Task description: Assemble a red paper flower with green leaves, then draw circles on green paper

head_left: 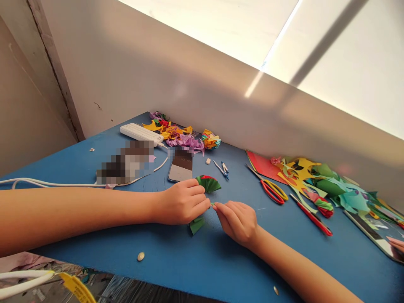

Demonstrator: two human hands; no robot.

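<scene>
A pleated green paper piece with a red part (208, 184) fans out above my left hand (186, 202). My left hand is closed around it, and another green paper fold (197, 226) sticks out below the fingers. My right hand (238, 221) pinches a thin green tip where the two hands meet, just over the blue table. The middle of the paper is hidden inside my left fist. Close behind my left hand lies a phone (180, 166).
Scissors (274, 191), a red cutter-like tool (312, 215) and a compass (221, 169) lie beyond my hands. Coloured paper scraps (334, 181) are heaped at right, crumpled paper (179, 136) at the back. A white power strip (141, 134) and cables are at left.
</scene>
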